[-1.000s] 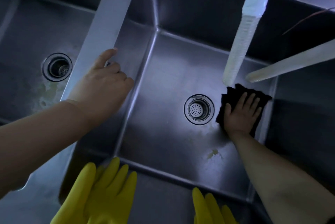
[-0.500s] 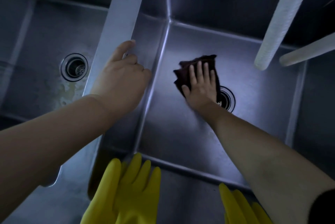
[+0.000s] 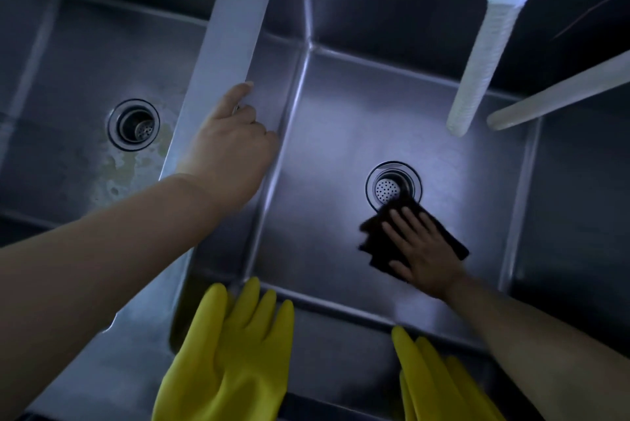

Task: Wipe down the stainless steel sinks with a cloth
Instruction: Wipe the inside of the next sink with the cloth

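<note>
A person leans over a double stainless steel sink, seen from above. The right hand (image 3: 421, 247), fingers straight and spread, presses flat on a dark cloth (image 3: 380, 252) against the floor of the right basin (image 3: 324, 216), just in front of the perforated drain strainer (image 3: 388, 189); one corner of the cloth overlaps the strainer's ring. The right forearm reaches in from the lower right, angled down into the basin. The left hand (image 3: 226, 144) grips the steel divider (image 3: 235, 35) between the two basins, thumb lying along its top and fingers curled over the edge on the right-basin side, the left forearm extended from the lower left. The left basin (image 3: 68, 86) shows a pale stain beside its own drain (image 3: 134, 124). Two yellow rubber gloves (image 3: 226, 359) hang over the near rim. A white ribbed hose (image 3: 477, 73) hangs above the right basin, beside a pale pipe (image 3: 559, 93).
</note>
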The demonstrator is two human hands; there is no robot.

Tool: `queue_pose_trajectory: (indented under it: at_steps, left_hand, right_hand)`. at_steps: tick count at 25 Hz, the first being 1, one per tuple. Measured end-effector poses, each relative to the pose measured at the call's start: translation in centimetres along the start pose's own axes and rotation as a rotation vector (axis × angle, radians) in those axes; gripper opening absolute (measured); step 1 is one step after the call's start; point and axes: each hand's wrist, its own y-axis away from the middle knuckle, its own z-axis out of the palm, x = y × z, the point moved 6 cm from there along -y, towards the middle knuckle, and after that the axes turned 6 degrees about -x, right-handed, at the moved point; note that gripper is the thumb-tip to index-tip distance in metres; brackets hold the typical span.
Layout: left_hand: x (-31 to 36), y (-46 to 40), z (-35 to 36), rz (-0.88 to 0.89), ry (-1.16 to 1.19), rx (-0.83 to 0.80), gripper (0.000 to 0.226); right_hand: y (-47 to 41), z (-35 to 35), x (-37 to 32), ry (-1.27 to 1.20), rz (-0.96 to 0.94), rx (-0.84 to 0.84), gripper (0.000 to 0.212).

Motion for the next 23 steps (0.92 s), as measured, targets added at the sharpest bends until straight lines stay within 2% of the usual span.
queue_pose_trajectory:
  at_steps: [4, 7, 11, 15, 18, 23]
  left_hand:
    - [-0.2, 0.0, 0.4, -0.004, 0.020, 0.034, 0.016]
    - [-0.4, -0.2, 0.4, -0.016, 0.024, 0.030, 0.017]
    - [-0.4, -0.1, 0.4, -0.026, 0.032, 0.046, 0.018]
    - [-0.4, -0.2, 0.2, -0.022, 0.016, 0.021, 0.019]
    - [-0.4, -0.2, 0.3, -0.020, -0.006, -0.002, 0.020]
    - [-0.3, -0.4, 0.1, -0.009, 0.026, -0.067, 0.016]
  right_hand:
    - [0.5, -1.0, 7.3, -0.081, 0.344, -0.015, 0.071]
    - [-3.3, -2.9, 9.6, -0.162, 0.592, 0.069, 0.075]
    - [-9.6, -5.3, 9.7, -0.215, 0.706, 0.121, 0.077]
    - [-15.0, -7.1, 6.7, -0.182, 0.597, 0.120, 0.074]
    - [-17.5, -7.3, 2.4, -0.106, 0.395, 0.065, 0.071]
    - [-17.7, -5.9, -6.4, 0.020, 0.036, 0.076, 0.073]
